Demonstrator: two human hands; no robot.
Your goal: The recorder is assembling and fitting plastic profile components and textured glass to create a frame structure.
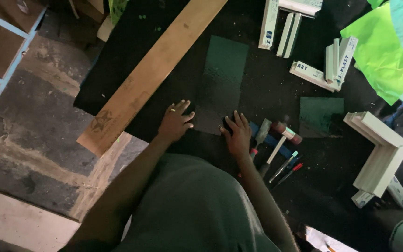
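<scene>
A dark green rectangular sheet (220,81) lies on the black work surface (127,51). My left hand (174,123) rests flat at the sheet's near left edge, fingers spread, a ring on one finger. At the sheet's near right corner my right hand (237,134) lies flat, fingers apart. Neither hand grips anything. Just right of my right hand lie a hammer (281,135), a blue-handled tool (263,136) and two pens (288,167).
A long wooden plank (150,74) runs diagonally to the left. White moulding pieces (285,23), (334,63) and an L-shaped white frame corner (381,151) lie to the right, with a smaller green sheet (320,115) and bright green paper (381,51). Concrete floor (33,140) at left.
</scene>
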